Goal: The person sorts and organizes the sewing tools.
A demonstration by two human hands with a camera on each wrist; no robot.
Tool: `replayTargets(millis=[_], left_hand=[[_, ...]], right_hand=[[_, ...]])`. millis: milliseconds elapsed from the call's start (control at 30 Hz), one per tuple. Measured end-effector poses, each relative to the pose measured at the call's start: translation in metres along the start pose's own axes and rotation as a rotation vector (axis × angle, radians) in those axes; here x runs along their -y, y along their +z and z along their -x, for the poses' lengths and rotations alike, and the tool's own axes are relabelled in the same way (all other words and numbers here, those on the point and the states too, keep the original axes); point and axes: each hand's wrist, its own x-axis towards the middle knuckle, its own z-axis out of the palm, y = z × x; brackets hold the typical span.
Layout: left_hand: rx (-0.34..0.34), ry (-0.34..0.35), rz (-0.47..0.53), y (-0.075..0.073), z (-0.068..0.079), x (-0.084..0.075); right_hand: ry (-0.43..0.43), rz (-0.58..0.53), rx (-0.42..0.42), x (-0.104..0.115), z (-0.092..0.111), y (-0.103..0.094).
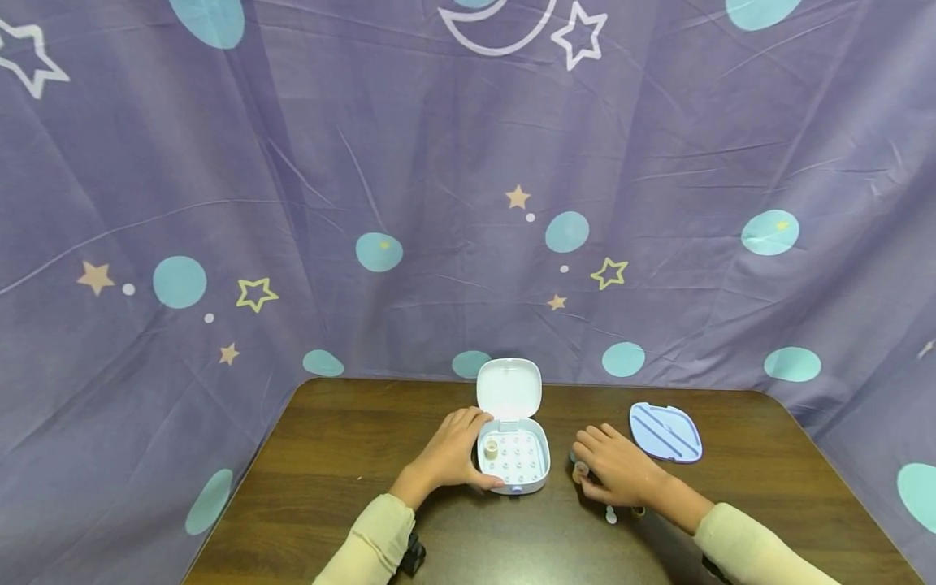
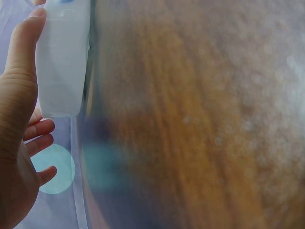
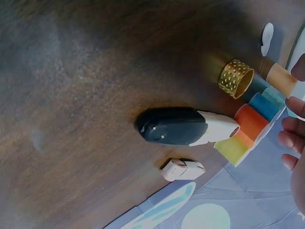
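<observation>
A white sewing box (image 1: 543,475) stands with its lid up, showing rows of small pegs and one beige thread spool (image 1: 491,448) inside. My left hand (image 1: 451,453) holds the box at its left side, thumb along the front wall and fingers toward the back. To the right of the box, the thumb and index finger of my right hand (image 1: 613,466) pinch another beige thread spool (image 3: 281,79). Beside it in the right wrist view lie blue (image 3: 263,106), orange (image 3: 251,124) and yellow (image 3: 232,150) spools, partly hidden by my hand in the head view.
Around the right hand lie a gold thimble (image 3: 235,78), a black-and-white tool (image 3: 171,126), a small pale rolled item (image 3: 182,170) and a white needle threader (image 1: 611,514). A light blue tray insert (image 1: 664,433) rests farther right. A patterned curtain (image 1: 453,162) hangs behind the table.
</observation>
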Motion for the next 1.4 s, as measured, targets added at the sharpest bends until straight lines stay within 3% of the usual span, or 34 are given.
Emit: replayTargets(millis=[600,1400], left_hand=[[-0.038,0.044,-0.025,-0.0001,-0.0002,0.0002],[-0.032,0.039,-0.041,-0.0005,-0.001,-0.0001]], right_hand=[[-0.009,-0.007,-0.019,0.0019,0.0007,0.0024],[0.004,-0.006,-0.067,0.0041,-0.0051,-0.0044]])
